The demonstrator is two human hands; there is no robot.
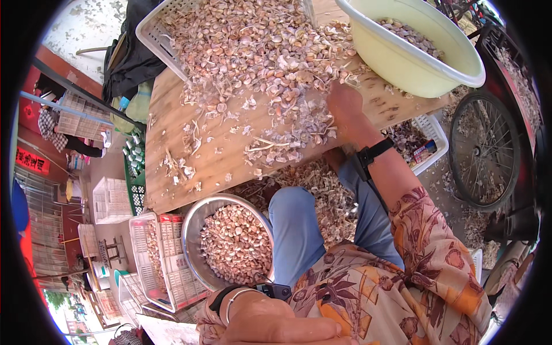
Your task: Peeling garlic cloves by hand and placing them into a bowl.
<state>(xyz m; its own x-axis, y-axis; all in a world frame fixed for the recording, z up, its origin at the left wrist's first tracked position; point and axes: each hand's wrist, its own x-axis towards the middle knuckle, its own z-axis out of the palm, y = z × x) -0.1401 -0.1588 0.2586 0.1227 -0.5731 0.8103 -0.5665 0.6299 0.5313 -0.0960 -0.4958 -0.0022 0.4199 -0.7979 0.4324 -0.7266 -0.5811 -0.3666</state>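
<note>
Left hand (276, 322) is super close, can't tell what its fingers are gripping, if anything. Steel bowl (192, 241) sits by the knee (293, 207). Right hand (346, 106) is at the edge of the garlic pile (253, 57) on a wooden board (172, 132), fingers hidden, can't tell. Yellow tub (397, 66) beyond.

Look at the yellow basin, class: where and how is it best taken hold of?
Grip the yellow basin by its wide rim, probably from the near side, thumb inside, fingers outside: the walls flare outward and nothing covers that edge. Garlic lies inside, so holding two places should help keep it level.
</note>
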